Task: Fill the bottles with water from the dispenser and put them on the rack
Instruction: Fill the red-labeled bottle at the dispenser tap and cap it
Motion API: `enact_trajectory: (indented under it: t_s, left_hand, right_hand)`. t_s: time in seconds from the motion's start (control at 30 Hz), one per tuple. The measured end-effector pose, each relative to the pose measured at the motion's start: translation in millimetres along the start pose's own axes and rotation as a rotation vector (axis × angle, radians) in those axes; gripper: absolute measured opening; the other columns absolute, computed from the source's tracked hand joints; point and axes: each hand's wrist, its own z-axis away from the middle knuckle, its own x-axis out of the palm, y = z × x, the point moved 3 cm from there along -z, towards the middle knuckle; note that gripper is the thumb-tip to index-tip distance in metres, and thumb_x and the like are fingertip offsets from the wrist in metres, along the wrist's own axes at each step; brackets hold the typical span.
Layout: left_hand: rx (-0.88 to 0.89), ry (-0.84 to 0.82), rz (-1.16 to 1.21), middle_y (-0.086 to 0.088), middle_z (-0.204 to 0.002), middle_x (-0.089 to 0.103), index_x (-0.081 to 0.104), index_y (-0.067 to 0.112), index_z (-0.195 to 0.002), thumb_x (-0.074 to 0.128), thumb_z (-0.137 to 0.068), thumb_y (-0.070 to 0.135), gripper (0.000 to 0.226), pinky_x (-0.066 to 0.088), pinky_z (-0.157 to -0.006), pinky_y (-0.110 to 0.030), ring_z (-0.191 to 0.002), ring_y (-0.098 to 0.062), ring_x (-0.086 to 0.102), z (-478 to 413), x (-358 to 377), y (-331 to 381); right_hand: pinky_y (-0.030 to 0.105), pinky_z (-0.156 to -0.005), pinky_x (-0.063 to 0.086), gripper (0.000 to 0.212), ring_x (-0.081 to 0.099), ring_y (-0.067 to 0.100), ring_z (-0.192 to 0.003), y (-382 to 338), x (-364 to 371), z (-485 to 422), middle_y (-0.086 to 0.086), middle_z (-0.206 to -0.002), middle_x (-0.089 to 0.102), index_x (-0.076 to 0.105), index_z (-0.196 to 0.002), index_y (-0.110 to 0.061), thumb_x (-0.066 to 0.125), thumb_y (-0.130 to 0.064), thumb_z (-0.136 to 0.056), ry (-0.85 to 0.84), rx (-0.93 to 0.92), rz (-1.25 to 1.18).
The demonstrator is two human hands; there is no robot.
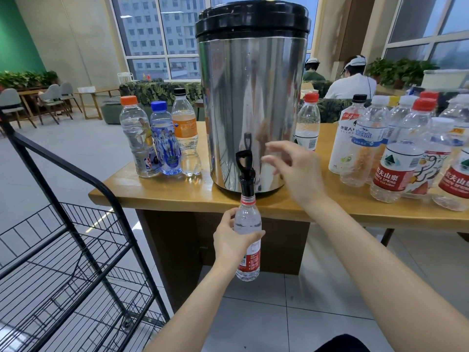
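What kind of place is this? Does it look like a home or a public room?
Probably a public lounge or canteen, not a home: grey chairs grouped at the left, a leaf-patterned sofa behind the wooden table, and large windows facing tall buildings.

Tall windows fill the far side, showing grey daylight and tower blocks outside. A green wall stands far left. Grey chairs and a leaf-patterned sofa sit on pale floor tiles.
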Motion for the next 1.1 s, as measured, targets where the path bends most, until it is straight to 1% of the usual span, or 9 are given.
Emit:
enact_trajectory:
  t_s: [0.07, 0.13, 0.27, 0.43, 0.57, 0.67, 0.8, 0.9, 1.1]
  left_hand:
    - [0.006, -0.004, 0.01, 0.014, -0.105, 0.059, 0.046, 0.037, -0.117, 0.088, -0.068, 0.017, 0.068, 0.051, -0.09, -0.033, -0.097, -0.005, 0.058, -0.2, 0.5, -1.1]
    - [0.008, 0.005, 0.021, 0.015, -0.105, 0.06, 0.048, 0.036, -0.118, 0.089, -0.067, 0.018, 0.068, 0.052, -0.089, -0.032, -0.097, -0.005, 0.059, -0.1, 1.5, -3.2]
    - [0.0, 0.023, 0.004, 0.018, -0.105, 0.058, 0.048, 0.038, -0.118, 0.09, -0.066, 0.022, 0.069, 0.053, -0.086, -0.03, -0.098, -0.005, 0.058, 1.6, 8.8, -10.9]
    - [-0.032, -0.01, -0.031, 0.013, -0.113, 0.062, 0.05, 0.035, -0.121, 0.09, -0.066, 0.023, 0.07, 0.054, -0.093, -0.039, -0.104, -0.01, 0.061, 11.0, 19.8, -22.0]
    - [-0.032, -0.034, -0.032, 0.014, -0.111, 0.062, 0.049, 0.037, -0.121, 0.09, -0.066, 0.021, 0.07, 0.054, -0.087, -0.029, -0.102, -0.008, 0.061, 18.2, 23.4, -22.2]
    - [-0.019, -0.063, -0.054, 0.018, -0.11, 0.061, 0.049, 0.039, -0.121, 0.091, -0.065, 0.024, 0.071, 0.054, -0.084, -0.026, -0.101, -0.006, 0.061, 23.9, 23.7, -20.5]
    - [0.031, -0.096, -0.07, 0.02, -0.107, 0.065, 0.053, 0.043, -0.117, 0.092, -0.063, 0.027, 0.068, 0.056, -0.08, -0.022, -0.101, -0.004, 0.063, 32.5, 19.6, -13.5]
    - [0.051, -0.145, -0.091, 0.02, -0.107, 0.067, 0.056, 0.04, -0.12, 0.092, -0.062, 0.027, 0.07, 0.058, -0.084, -0.027, -0.101, -0.003, 0.064, 41.7, 17.1, -7.5]
    - [0.072, -0.197, -0.128, 0.021, -0.107, 0.066, 0.054, 0.039, -0.127, 0.09, -0.064, 0.03, 0.073, 0.058, -0.087, -0.029, -0.1, -0.003, 0.064, 58.4, 11.5, 2.6]
  right_hand:
    - [0.018, -0.075, 0.051, 0.028, 0.06, 0.007, -0.077, 37.2, -17.5, 14.5, -0.002, -0.1, 0.066, 0.067, -0.113, -0.011, 0.067, -0.026, -0.089, 0.041, 0.153, 0.063]
    - [0.038, -0.088, 0.053, 0.031, 0.06, 0.019, -0.098, 79.0, -27.3, 27.8, 0.002, -0.111, 0.061, 0.065, -0.116, -0.013, 0.068, -0.027, -0.089, 0.002, 0.379, 0.194]
    - [0.047, -0.11, 0.032, 0.061, 0.036, 0.034, -0.134, 124.6, -27.4, 50.3, 0.013, -0.143, 0.044, 0.047, -0.14, -0.014, 0.066, -0.04, -0.088, -0.303, 0.62, 0.418]
    - [0.043, -0.1, 0.039, 0.046, 0.044, 0.031, -0.124, 137.7, -24.8, 49.4, 0.007, -0.132, 0.057, 0.054, -0.135, -0.02, 0.058, -0.039, -0.094, -0.406, 0.491, 0.448]
    - [0.034, -0.088, 0.045, 0.03, 0.056, 0.022, -0.1, 141.2, -26.1, 41.9, 0.008, -0.112, 0.065, 0.065, -0.117, -0.012, 0.067, -0.025, -0.09, -0.38, 0.465, 0.333]
    - [0.03, -0.092, 0.044, 0.033, 0.054, 0.015, -0.102, 126.1, -30.6, 39.7, 0.004, -0.118, 0.063, 0.062, -0.123, -0.018, 0.066, -0.02, -0.09, -0.462, 0.438, 0.219]
    - [0.023, -0.094, 0.048, 0.034, 0.059, 0.005, -0.105, 64.8, -33.3, 41.9, -0.013, -0.111, 0.064, 0.064, -0.114, -0.036, 0.067, -0.013, -0.089, -0.623, 0.191, -0.125]
    - [0.016, -0.091, 0.047, 0.035, 0.059, 0.004, -0.108, 31.0, -33.2, 46.1, -0.012, -0.112, 0.064, 0.067, -0.114, -0.027, 0.069, -0.007, -0.086, -0.716, 0.045, -0.204]
    - [0.023, -0.092, 0.052, 0.038, 0.06, 0.005, -0.11, 10.6, -40.3, 47.5, -0.009, -0.113, 0.066, 0.068, -0.117, -0.022, 0.069, -0.003, -0.084, -0.784, -0.065, -0.157]
